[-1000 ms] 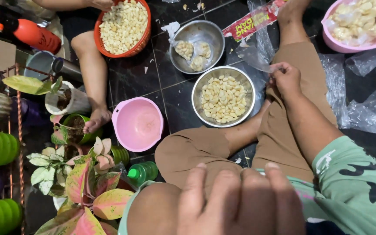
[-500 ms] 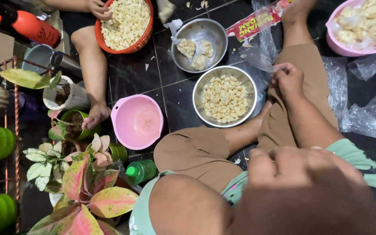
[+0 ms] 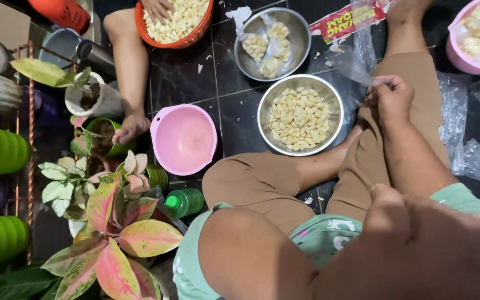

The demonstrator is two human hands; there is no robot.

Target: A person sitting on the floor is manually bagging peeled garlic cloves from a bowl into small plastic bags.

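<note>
The right hand [image 3: 391, 99] pinches a thin clear plastic bag [image 3: 356, 65] in closed fingers beside the steel bowl of peeled garlic [image 3: 300, 114]; flimsy, slippery, best held at its edge; the left hand's fingers cannot be told.

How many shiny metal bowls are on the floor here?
2. One metal bowl full of peeled cloves sits by the person's knee; the other lies just beyond it, holding small filled bags. More could be out of frame.
</note>
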